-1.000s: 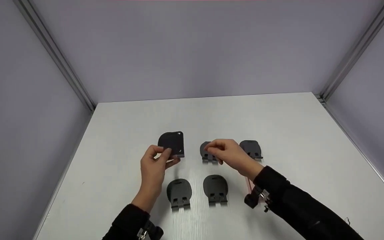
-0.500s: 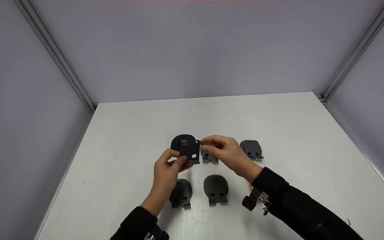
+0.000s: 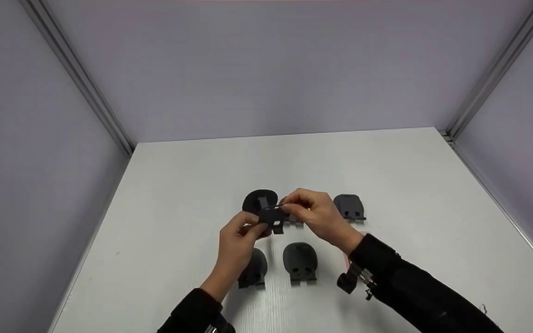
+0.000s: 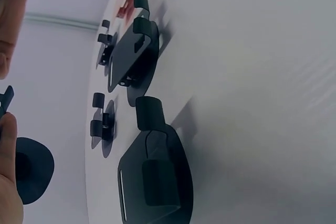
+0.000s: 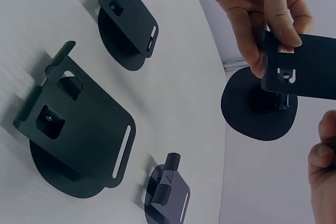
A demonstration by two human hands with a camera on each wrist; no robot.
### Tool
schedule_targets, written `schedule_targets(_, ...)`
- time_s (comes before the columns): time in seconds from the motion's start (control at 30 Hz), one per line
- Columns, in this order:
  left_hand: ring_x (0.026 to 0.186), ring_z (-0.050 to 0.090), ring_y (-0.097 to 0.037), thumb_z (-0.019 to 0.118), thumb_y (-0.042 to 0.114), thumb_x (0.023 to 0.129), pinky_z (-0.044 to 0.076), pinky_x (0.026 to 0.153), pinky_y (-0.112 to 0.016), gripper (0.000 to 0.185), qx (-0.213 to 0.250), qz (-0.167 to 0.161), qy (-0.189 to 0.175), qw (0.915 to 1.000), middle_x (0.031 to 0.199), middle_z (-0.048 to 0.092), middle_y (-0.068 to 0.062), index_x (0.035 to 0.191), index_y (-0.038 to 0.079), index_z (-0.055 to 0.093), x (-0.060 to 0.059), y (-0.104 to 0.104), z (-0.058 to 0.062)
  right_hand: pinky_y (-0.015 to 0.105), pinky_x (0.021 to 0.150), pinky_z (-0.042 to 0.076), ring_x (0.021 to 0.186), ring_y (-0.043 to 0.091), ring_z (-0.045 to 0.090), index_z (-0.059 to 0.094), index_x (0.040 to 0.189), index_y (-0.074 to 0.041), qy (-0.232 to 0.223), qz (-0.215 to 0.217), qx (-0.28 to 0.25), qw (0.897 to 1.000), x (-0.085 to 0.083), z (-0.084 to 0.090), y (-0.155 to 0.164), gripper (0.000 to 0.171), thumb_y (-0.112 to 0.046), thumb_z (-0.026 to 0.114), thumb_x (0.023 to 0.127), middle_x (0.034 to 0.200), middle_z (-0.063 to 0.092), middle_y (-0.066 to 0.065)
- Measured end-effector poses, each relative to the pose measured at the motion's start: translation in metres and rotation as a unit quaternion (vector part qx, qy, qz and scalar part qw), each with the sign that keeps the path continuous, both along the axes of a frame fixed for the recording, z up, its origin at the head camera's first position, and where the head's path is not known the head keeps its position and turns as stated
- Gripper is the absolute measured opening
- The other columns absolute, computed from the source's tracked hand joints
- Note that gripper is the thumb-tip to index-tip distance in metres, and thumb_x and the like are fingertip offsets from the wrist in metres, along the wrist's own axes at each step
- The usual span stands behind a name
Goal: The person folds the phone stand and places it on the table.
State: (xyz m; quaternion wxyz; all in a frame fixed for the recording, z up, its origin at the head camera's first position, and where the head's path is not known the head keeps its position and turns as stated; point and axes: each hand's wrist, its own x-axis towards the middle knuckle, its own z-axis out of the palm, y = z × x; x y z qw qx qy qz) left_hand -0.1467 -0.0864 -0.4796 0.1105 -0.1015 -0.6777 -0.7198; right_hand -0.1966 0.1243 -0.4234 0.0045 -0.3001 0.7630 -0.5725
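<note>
1. The left hand (image 3: 236, 236) is raised above the white surface (image 3: 164, 194), its fingers (image 3: 252, 229) curled to pinch the near edge of a black folding stand (image 3: 266, 210). Judging by the tilt, that grip steadies the piece so the other hand can work on it.
2. The stand is in the air between both hands, just above the middle of the surface: a round base behind, a flat plate with a small cut-out in front.
3. The right hand (image 3: 315, 215) meets it from the other side, fingertips (image 3: 289, 206) closed on the plate's far edge, apparently to swing the plate on its hinge.
4. On the surface lie more such stands: one partly hidden under the left hand (image 3: 253, 269), one beside it (image 3: 299, 261), one at the far right (image 3: 349, 206), each flat with its hooked feet toward the person. Another seems to lie behind the right hand's fingers; the head view hides most of it.
5. The right wrist view shows what the head view cannot: the left hand's thumb and fingers (image 5: 273, 9) gripping the plate's top corner, and the round base (image 5: 257, 103) behind it. The left wrist view shows mainly the resting stands (image 4: 152, 182) and only a sliver of the held piece.
</note>
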Motion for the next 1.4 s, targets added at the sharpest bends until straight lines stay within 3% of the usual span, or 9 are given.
schedule_targets(0.27,0.077,0.075,-0.024,0.070,0.010,0.098,0.064,0.071,-0.036,0.012,-0.085,-0.017,0.021,0.9960,0.105,0.066,-0.008,0.108,0.011,0.065,0.003,-0.004,-0.003,0.023,0.063,0.048,0.072,0.010,0.058,0.073,0.099,-0.012,0.112,0.010,-0.005,0.994,0.001,-0.003,-0.002,0.008,-0.007,0.067,0.098,0.092,0.071,0.004)
schedule_targets(0.43,0.070,0.065,-0.018,0.064,0.017,0.102,0.059,0.060,-0.034,0.020,-0.134,0.060,0.072,0.9865,0.102,0.064,-0.003,0.120,0.009,0.066,-0.004,-0.014,-0.002,0.022,0.063,0.048,0.071,0.011,0.058,0.071,0.095,-0.003,0.128,0.001,-0.007,0.992,0.002,-0.001,-0.003,0.008,0.004,0.067,0.095,0.087,0.070,0.011)
schedule_targets(0.57,0.101,0.063,-0.021,0.061,0.016,0.104,0.057,0.083,-0.034,0.030,-0.186,0.101,0.088,0.9733,0.120,0.062,-0.006,0.133,0.008,0.061,-0.018,-0.022,0.001,0.022,0.063,0.047,0.068,0.019,0.057,0.069,0.092,0.004,0.141,0.014,-0.011,0.990,0.009,0.009,-0.006,0.008,0.011,0.066,0.093,0.085,0.068,0.017)
schedule_targets(0.67,0.126,0.055,-0.028,0.058,0.016,0.106,0.050,0.103,-0.044,0.040,-0.208,0.077,0.071,0.9725,0.139,0.057,-0.010,0.145,0.009,0.053,-0.026,-0.025,0.003,0.022,0.063,0.047,0.067,0.021,0.056,0.069,0.091,0.005,0.144,0.025,-0.015,0.989,0.017,0.018,-0.009,0.008,0.012,0.065,0.092,0.084,0.068,0.018)
schedule_targets(0.77,0.136,0.052,-0.030,0.057,0.017,0.106,0.046,0.111,-0.048,0.045,-0.208,0.048,0.037,0.9763,0.146,0.055,-0.011,0.149,0.006,0.050,-0.031,-0.025,0.004,0.023,0.062,0.046,0.066,0.023,0.056,0.069,0.090,0.005,0.156,0.032,-0.018,0.987,0.021,0.024,-0.012,0.009,0.013,0.066,0.092,0.084,0.068,0.017)
schedule_targets(0.87,0.132,0.058,-0.029,0.057,0.017,0.106,0.049,0.109,-0.044,0.042,-0.205,0.036,0.001,0.9782,0.143,0.060,-0.012,0.146,0.004,0.053,-0.033,-0.024,0.005,0.024,0.061,0.046,0.065,0.024,0.055,0.069,0.090,0.005,0.171,0.036,-0.020,0.984,0.021,0.024,-0.014,0.009,0.014,0.066,0.090,0.083,0.068,0.016)
schedule_targets(1.03,0.104,0.072,-0.023,0.062,0.010,0.102,0.059,0.088,-0.037,0.026,-0.204,0.049,-0.031,0.9772,0.116,0.073,-0.011,0.127,0.004,0.068,-0.035,-0.022,0.005,0.025,0.059,0.044,0.064,0.026,0.052,0.069,0.090,0.005,0.176,0.041,-0.020,0.983,0.018,0.015,-0.014,0.010,0.015,0.067,0.089,0.082,0.066,0.015)
schedule_targets(1.17,0.088,0.074,-0.021,0.064,0.003,0.099,0.060,0.078,-0.036,0.015,-0.201,0.063,-0.028,0.9772,0.099,0.076,-0.010,0.112,0.003,0.071,-0.035,-0.022,0.005,0.025,0.058,0.042,0.063,0.018,0.050,0.069,0.090,0.000,0.174,0.038,-0.016,0.984,0.010,0.000,-0.012,0.010,0.011,0.069,0.091,0.080,0.065,0.012)
schedule_targets(1.4,0.087,0.075,-0.022,0.062,0.000,0.099,0.058,0.075,-0.029,0.009,-0.170,0.069,-0.012,0.9830,0.093,0.077,-0.011,0.105,0.002,0.068,-0.031,-0.023,0.003,0.023,0.054,0.038,0.060,0.007,0.044,0.069,0.089,-0.012,0.153,0.023,-0.003,0.988,0.007,-0.008,-0.011,0.010,-0.006,0.071,0.096,0.072,0.057,0.000)
